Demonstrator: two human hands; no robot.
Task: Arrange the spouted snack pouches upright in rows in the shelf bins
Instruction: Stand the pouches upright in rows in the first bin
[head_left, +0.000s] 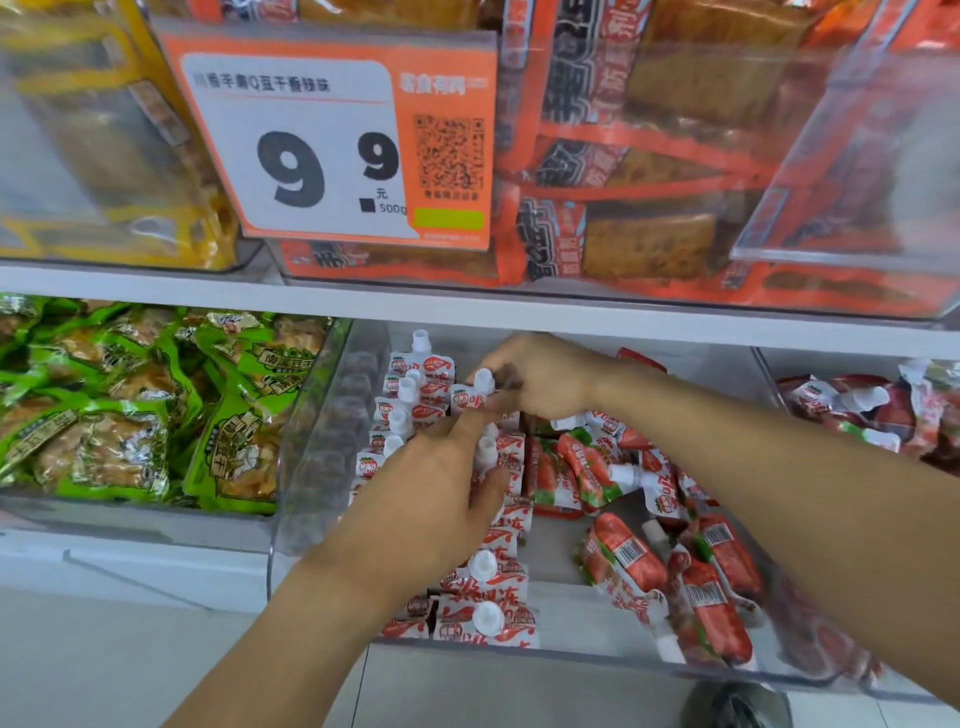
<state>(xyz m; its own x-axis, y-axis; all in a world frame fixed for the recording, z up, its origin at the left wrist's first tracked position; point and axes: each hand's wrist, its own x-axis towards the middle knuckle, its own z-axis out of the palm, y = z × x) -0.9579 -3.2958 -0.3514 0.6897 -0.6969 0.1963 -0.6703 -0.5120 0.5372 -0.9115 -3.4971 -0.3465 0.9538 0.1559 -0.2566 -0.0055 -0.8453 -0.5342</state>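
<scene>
- Left side of clear bin (322, 457): upright pouch rows (415, 410) started.
- Right side: loose pouches (675, 561) lying flat, unsorted.
- Right hand (540, 374) pinching a spouted pouch (470, 397); left hand (431, 499) open, steadying the rows.

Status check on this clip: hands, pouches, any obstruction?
Right hand pinching a pouch at the rows; left hand steadying the rows. Loose pouches lying flat at right. Nothing blocking.

glossy foil pouches (488, 618), clear plastic bin (317, 441)
</scene>
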